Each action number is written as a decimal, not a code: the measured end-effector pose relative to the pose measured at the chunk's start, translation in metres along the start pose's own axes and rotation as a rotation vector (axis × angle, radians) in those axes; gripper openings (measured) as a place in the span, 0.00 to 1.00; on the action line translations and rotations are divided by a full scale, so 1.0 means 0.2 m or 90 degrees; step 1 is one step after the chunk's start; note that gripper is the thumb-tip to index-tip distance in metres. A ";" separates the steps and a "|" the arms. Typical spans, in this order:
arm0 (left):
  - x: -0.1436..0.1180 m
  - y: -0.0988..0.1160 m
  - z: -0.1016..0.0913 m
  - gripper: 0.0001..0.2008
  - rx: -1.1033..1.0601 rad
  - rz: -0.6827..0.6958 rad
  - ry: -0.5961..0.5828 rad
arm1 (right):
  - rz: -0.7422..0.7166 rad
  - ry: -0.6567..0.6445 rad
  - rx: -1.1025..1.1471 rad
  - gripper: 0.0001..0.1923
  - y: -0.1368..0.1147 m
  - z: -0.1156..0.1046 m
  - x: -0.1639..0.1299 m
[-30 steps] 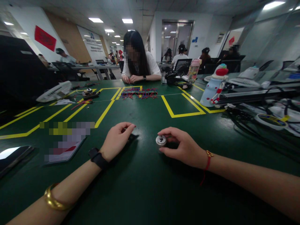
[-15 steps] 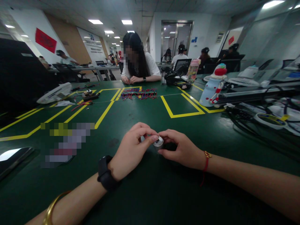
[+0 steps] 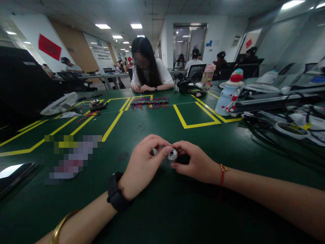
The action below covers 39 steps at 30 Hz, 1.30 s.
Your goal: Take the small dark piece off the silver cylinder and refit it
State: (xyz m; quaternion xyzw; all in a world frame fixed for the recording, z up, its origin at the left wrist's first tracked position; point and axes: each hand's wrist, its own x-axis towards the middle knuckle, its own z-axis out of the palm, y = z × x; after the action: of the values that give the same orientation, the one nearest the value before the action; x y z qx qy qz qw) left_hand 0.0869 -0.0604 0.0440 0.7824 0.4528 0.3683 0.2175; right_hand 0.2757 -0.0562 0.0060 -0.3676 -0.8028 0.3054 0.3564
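Both hands, left (image 3: 143, 166) and right (image 3: 195, 162), pinching motor (image 3: 172, 155) above tabletop (image 3: 162, 210); may slip, roll if fingers loosen.

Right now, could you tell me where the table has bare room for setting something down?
Bare green mat lies below both hands, and inside the yellow-taped rectangle. Crowded: cables at right, wire pile ahead.

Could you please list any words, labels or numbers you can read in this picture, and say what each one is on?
No text can be read.
Red wall banner: too blurred.
White wall poster: lettering too small.
Pixelated item on the green table: unreadable.
Small metal cylinder between both hands: no marking legible.
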 end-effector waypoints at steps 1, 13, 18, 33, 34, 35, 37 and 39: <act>-0.01 -0.01 0.00 0.09 0.002 -0.013 0.011 | 0.005 0.005 0.003 0.17 0.00 0.00 0.00; -0.05 -0.06 0.01 0.09 0.233 0.018 -0.164 | 0.069 0.001 0.011 0.16 -0.02 -0.03 -0.04; -0.05 0.00 0.02 0.08 0.263 0.029 -0.223 | 0.095 -0.016 -0.013 0.16 -0.03 -0.04 -0.04; -0.05 -0.11 0.08 0.05 -0.028 -0.144 -0.213 | 0.101 -0.069 -0.041 0.26 -0.02 -0.05 -0.06; -0.05 -0.12 0.09 0.05 -0.024 -0.143 -0.204 | 0.103 -0.074 -0.044 0.26 -0.01 -0.05 -0.07; -0.06 -0.13 0.09 0.06 -0.017 -0.140 -0.194 | 0.105 -0.075 -0.047 0.26 -0.01 -0.05 -0.07; -0.07 -0.14 0.10 0.06 -0.009 -0.134 -0.182 | 0.107 -0.073 -0.049 0.27 -0.01 -0.05 -0.06; -0.07 -0.14 0.10 0.07 -0.016 -0.132 -0.181 | 0.110 -0.075 -0.053 0.26 -0.01 -0.05 -0.06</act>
State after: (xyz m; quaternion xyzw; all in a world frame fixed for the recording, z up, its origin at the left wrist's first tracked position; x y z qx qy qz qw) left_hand 0.0835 -0.0595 0.0072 0.7728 0.4911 0.2355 0.3258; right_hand 0.2883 -0.0650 0.0080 -0.4315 -0.7995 0.3225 0.2656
